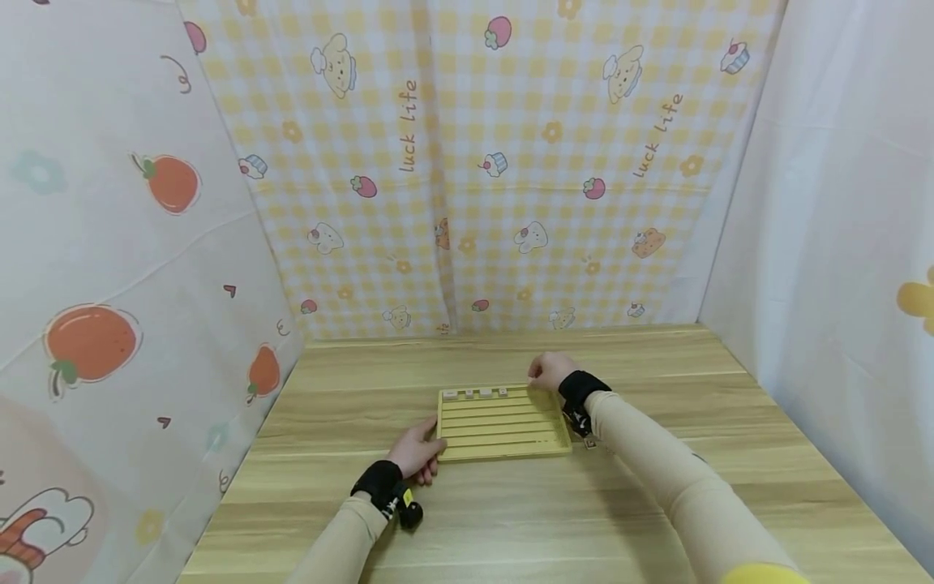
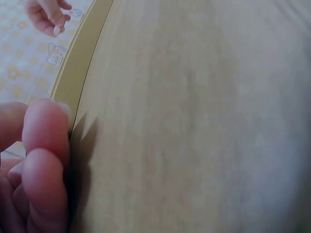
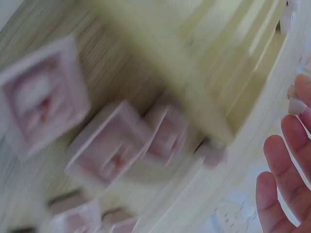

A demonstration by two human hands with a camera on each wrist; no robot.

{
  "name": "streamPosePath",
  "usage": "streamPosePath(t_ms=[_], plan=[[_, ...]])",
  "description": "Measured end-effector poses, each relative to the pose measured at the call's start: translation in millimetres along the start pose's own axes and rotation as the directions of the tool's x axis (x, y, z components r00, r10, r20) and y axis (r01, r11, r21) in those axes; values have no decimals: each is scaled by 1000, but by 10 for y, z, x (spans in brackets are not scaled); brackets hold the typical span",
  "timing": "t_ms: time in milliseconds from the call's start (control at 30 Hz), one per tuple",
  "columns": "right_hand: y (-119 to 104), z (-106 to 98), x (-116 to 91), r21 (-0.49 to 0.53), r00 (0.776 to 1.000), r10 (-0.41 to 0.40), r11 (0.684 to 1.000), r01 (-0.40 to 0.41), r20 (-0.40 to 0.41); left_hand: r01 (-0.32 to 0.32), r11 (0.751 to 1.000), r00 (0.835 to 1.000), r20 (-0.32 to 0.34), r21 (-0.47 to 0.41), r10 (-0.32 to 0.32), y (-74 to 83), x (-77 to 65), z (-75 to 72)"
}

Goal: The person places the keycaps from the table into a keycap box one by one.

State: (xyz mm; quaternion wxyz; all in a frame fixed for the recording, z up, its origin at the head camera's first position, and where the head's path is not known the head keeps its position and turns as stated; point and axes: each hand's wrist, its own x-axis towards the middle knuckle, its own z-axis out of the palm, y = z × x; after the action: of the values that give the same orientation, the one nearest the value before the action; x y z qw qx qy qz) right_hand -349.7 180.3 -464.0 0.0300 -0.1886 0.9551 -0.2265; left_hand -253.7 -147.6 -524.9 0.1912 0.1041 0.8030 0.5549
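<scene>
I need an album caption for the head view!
Left hand holding a yellow tray, right hand at its far edge, four small pieces showing inside.

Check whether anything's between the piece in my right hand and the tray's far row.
Nothing visible. Your right hand, pinching the small piece, is at the tray's far edge; the row's four visible pieces lie left of it. Your hand hides part of the row.

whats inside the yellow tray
Four pale keycaps sit in the far row of the yellow tray. In the head view, the right hand hides what lies in the far right corner.
</scene>
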Motion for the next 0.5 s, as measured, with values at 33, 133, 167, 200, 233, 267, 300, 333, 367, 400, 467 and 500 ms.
streamPosePath(t_ms=[33, 133, 167, 200, 233, 267, 300, 333, 367, 400, 467, 500], plan=[[-63, 18, 14, -16, 999, 35, 999, -35, 11, -1, 1000, 1000, 2, -5, 1, 0, 0, 4], [-160, 98, 47, -58, 999, 32, 998, -32, -4, -6, 1000, 1000, 3, -17, 6, 2, -2, 18], [-188, 121, 55, -74, 999, 34, 997, -34, -1, 0, 1000, 1000, 3, -19, 0, 4, -5, 22], [-215, 141, 64, -90, 1000, 29, 996, -29, 2, 4, 1000, 1000, 2, -18, -4, 5, -6, 26], [-234, 161, 72, -99, 1000, 28, 995, -27, 10, 6, 1000, 1000, -1, -13, -6, 3, -7, 28], [-248, 181, 81, -105, 999, 30, 994, -28, 22, 7, 1000, 1000, -4, -9, -7, 3, -10, 31], [-264, 196, 88, -110, 999, 29, 994, -26, 29, 10, 1000, 1000, -7, -2, -10, 4, -13, 31], [-280, 208, 95, -111, 999, 37, 993, -33, 33, 12, 1000, 1000, -7, -1, -12, 4, -14, 31], [-294, 216, 99, -113, 998, 46, 993, -42, 35, 14, 1000, 1000, -7, -3, -14, 7, -15, 28], [-305, 223, 104, -117, 998, 50, 992, -46, 33, 16, 1000, 1000, -6, -5, -16, 12, -16, 24], [-324, 232, 108, -127, 998, 61, 990, -57, 28, 8, 1000, 1000, -2, -8, -8, 21, -18, 16], [-334, 232, 107, -130, 997, 67, 990, -64, 24, 8, 1000, 1000, -1, -11, -8, 24, -17, 8]])
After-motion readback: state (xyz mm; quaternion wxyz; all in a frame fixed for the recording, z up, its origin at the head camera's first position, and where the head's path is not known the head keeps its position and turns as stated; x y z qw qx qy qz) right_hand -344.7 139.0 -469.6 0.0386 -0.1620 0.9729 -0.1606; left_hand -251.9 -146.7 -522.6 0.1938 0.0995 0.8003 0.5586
